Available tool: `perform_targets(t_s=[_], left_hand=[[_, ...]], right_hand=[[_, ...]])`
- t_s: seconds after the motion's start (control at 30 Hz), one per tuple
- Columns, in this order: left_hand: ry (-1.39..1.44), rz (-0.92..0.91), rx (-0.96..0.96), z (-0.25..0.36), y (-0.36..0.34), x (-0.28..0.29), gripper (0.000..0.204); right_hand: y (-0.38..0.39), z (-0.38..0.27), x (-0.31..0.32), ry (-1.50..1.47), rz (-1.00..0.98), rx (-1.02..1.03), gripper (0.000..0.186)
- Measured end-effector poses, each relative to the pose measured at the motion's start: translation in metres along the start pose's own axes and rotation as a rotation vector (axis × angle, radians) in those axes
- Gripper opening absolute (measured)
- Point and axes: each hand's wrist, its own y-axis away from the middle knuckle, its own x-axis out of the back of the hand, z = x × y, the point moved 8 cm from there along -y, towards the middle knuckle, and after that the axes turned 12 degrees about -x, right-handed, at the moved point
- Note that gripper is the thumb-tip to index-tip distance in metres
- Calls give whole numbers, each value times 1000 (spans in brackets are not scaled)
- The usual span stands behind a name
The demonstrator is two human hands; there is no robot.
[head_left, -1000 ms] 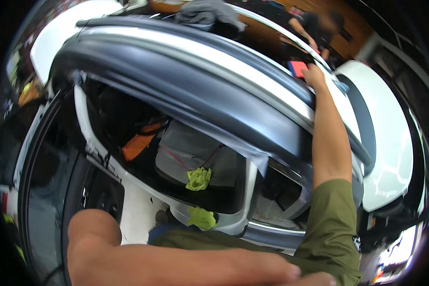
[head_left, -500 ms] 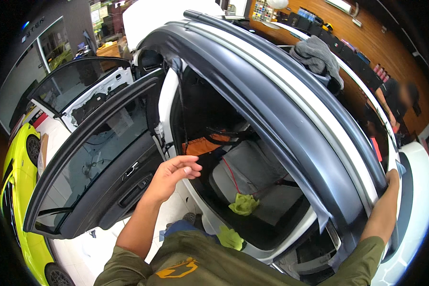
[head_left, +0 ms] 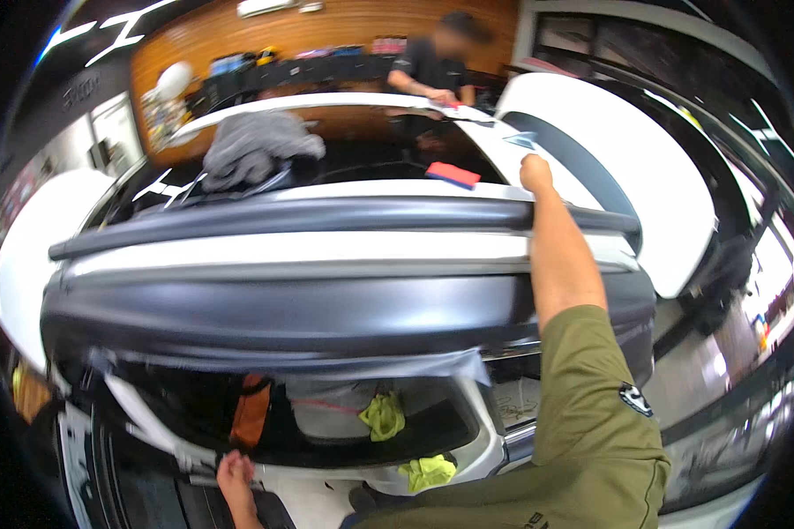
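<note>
My right hand [head_left: 535, 174] reaches out over the rear of the white car's roof. Its fingers are curled closed next to a pale, fin-shaped piece [head_left: 520, 138]; what they hold, if anything, is hidden. Low on the left, my left hand [head_left: 235, 470] is slightly blurred beside the open door, fingers loosely bent and nothing seen in them. Dark satin film [head_left: 326, 309] covers the roof side, its loose lower edge [head_left: 397, 363] hanging over the door opening. A long dark roll or rail [head_left: 326, 217] runs along the roof above it. A red squeegee-like block [head_left: 453, 174] lies on the roof.
Across the roof, another person [head_left: 441, 66] bends over the far edge, hands on a small red item. A grey cloth [head_left: 258, 148] is heaped on the roof. Yellow-green cloths lie on the seat [head_left: 382, 416] and sill [head_left: 428, 473]. The raised tailgate [head_left: 604, 163] stands right.
My view has swung right, toward the roof and rear. My right arm now stretches farther across the roof. My left hand has dropped lower, near the door.
</note>
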Motion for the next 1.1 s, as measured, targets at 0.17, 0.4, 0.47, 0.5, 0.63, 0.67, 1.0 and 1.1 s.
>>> perform_targets(t_s=[0.17,0.4,0.47,0.5,0.63,0.67,1.0,1.1], left_hand=[[-551,-407,-109,-21,-17,-36,32],[-755,-462,-178,11,8,-54,46],[-835,-431,-56,37,20,-73,44],[-885,-413,5,49,26,-76,43],[-942,-482,-97,25,32,-85,36],[-898,-464,-116,19,31,-88,34],[-677,-930,-359,-43,61,-213,21],[-791,-1073,-246,-128,97,-199,30]], right_hand=[[15,28,42,228,-342,-202,31],[17,92,39,452,-569,-230,26],[25,108,41,466,-508,-287,27],[32,118,41,465,-487,-320,28],[37,87,53,394,-485,-263,26],[38,81,56,356,-417,-248,22],[23,49,119,-566,454,-76,25],[104,-25,210,-809,524,241,25]])
